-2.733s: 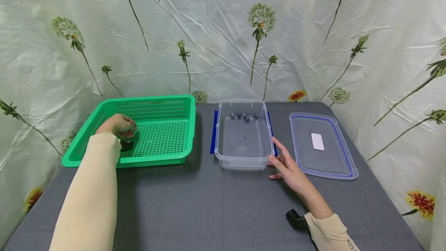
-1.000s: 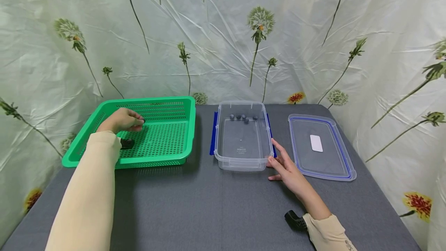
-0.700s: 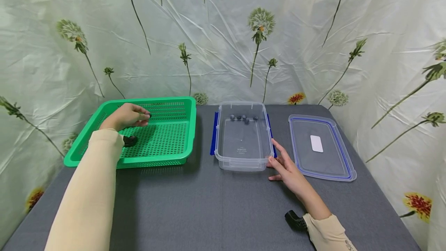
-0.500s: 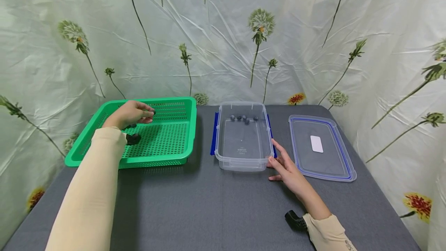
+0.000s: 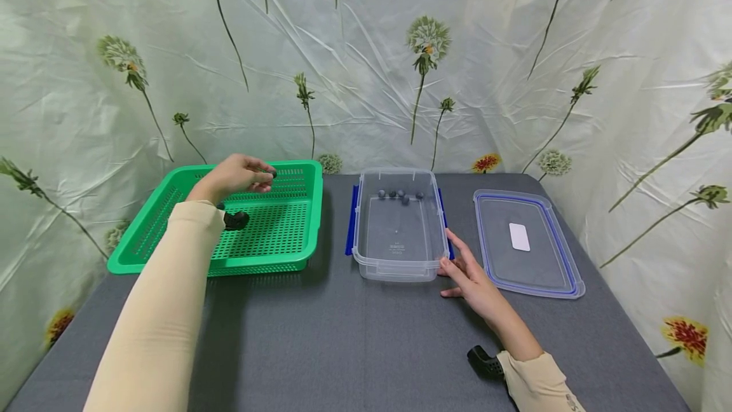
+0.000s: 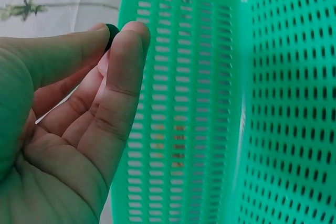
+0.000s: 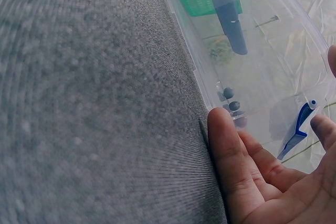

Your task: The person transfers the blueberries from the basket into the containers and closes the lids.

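In the head view my left hand [image 5: 243, 175] is over the back part of a green plastic basket [image 5: 313, 221]. Thumb and forefinger pinch a small dark blueberry [image 6: 112, 34], mostly hidden behind the fingertips in the left wrist view. Small dark round shapes [image 5: 220, 206] show beneath that wrist. A clear plastic food container [image 5: 394, 267] with blue side clips stands lidless at centre; several blueberries [image 5: 405, 199] lie towards its far end. My right hand [image 5: 471, 278] holds the container's near right corner, thumb at the rim and fingers along the side.
Right of the container lies its clear lid [image 5: 528, 266] with a blue seal and a white label [image 5: 519, 237]. A grey cloth [image 5: 343, 348] covers the table. Behind hangs a flower-printed curtain [image 5: 366, 81]. Black wrist devices [image 5: 485, 361] sit by both cuffs.
My left hand has risen from low in the basket and moved right and back, carrying the blueberry between its fingertips. The right hand and container stay in place.
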